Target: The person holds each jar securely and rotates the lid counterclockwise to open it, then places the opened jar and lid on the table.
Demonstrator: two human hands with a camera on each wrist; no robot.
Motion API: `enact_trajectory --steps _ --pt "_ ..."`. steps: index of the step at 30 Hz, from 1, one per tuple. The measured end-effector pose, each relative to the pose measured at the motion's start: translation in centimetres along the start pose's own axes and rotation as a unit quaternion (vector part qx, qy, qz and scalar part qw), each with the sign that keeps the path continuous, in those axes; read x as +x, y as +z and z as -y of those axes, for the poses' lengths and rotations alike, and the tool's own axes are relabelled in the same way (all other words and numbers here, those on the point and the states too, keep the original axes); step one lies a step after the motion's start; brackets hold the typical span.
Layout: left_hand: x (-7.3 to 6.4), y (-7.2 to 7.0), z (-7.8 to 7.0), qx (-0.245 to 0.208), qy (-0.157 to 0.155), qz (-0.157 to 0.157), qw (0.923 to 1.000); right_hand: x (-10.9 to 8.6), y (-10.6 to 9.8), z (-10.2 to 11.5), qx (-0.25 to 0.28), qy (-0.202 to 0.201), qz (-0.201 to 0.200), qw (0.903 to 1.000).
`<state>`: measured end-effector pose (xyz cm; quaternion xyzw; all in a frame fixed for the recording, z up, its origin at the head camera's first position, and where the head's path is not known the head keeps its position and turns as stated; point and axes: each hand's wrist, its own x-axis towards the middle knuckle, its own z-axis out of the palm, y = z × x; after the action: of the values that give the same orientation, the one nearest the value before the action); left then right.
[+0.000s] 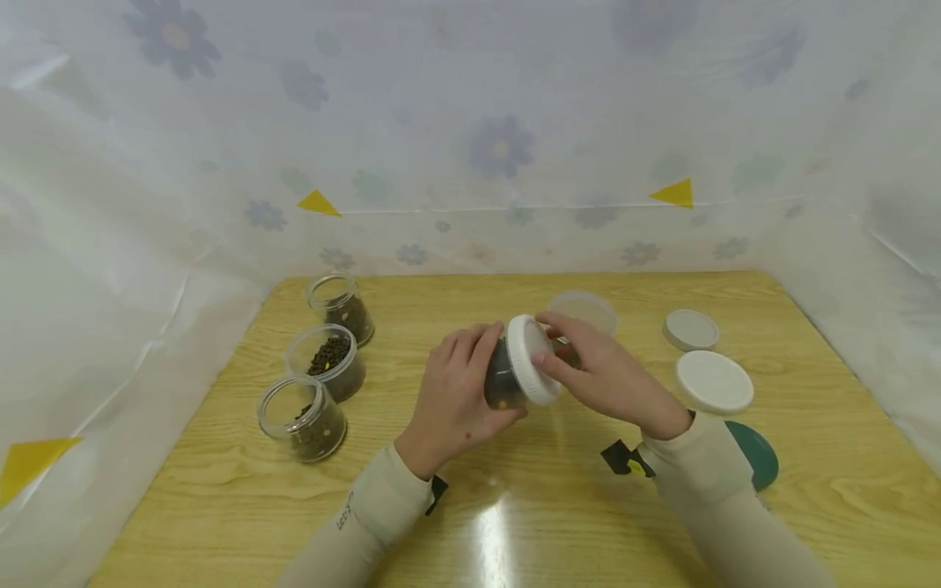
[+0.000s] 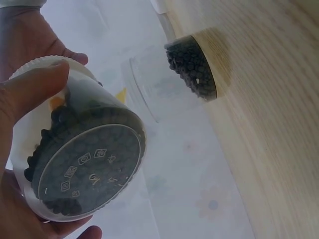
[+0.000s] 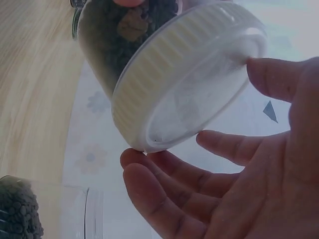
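Observation:
My left hand (image 1: 457, 388) grips a clear plastic jar (image 1: 501, 380) that is tilted over, its base turned towards the left wrist camera. Dark pellets (image 2: 89, 164) show through that base. A ribbed white lid (image 1: 525, 363) sits on the jar's mouth, facing right. My right hand (image 1: 616, 371) holds this lid by its rim; in the right wrist view the thumb (image 3: 271, 77) is at one side and the fingertips are at the opposite edge. Behind the right hand stands a lidless clear jar (image 1: 584, 306) with dark pellets low inside, partly hidden in the head view.
Three open clear jars with dark pellets stand on the left: a far one (image 1: 349, 310), a middle one (image 1: 341, 371) and a near one (image 1: 316, 429). On the right lie a small white lid (image 1: 691, 329), a larger white lid (image 1: 715, 380) and a teal lid (image 1: 753, 453), partly under the sleeve.

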<state>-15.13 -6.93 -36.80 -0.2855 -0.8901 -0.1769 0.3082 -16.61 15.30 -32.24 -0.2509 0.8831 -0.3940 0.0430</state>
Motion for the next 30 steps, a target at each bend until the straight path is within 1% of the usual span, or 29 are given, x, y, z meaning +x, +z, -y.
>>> enact_trajectory --steps 2,4,9,11,14,15,17,20,23,26,30 --pt "-0.02 0.06 -0.05 0.004 0.003 -0.002 1.0 0.0 0.09 -0.01 0.001 0.001 0.003 1.0" --pt "-0.04 0.11 -0.1 0.01 0.004 -0.004 0.9999 0.0 0.1 0.01 -0.01 0.015 0.004 0.9998" --pt "-0.04 0.19 -0.26 0.023 0.004 0.002 0.9997 0.01 -0.06 0.35 -0.036 0.076 0.031 0.996" --pt "-0.03 0.26 -0.29 0.025 0.005 0.002 0.9997 0.03 -0.05 0.5 -0.04 0.093 0.044 0.9939" --pt "-0.03 0.34 -0.29 0.021 0.008 0.001 0.9998 0.07 -0.02 0.56 -0.037 0.097 0.053 0.9932" --pt "-0.04 0.34 -0.3 0.015 0.008 -0.001 0.9999 0.09 0.0 0.53 -0.03 0.091 0.055 0.9939" --pt "-0.04 0.24 -0.28 0.004 0.006 0.002 1.0 0.05 0.01 0.34 -0.017 0.062 0.06 0.9962" --pt "0.0 -0.04 -0.29 -0.021 -0.003 0.01 0.9997 -0.15 0.01 0.1 0.002 -0.002 0.059 0.9982" --pt "0.05 -0.35 -0.3 -0.037 -0.013 0.019 0.9991 -0.35 -0.02 0.04 0.008 -0.061 0.052 0.9967" --pt "0.08 -0.49 -0.31 -0.043 -0.02 0.025 0.9986 -0.34 0.02 -0.05 0.015 -0.093 0.048 0.9944" --pt "0.14 -0.43 -0.25 -0.04 -0.017 0.02 0.9989 -0.37 0.01 -0.26 0.017 -0.115 0.048 0.9921"
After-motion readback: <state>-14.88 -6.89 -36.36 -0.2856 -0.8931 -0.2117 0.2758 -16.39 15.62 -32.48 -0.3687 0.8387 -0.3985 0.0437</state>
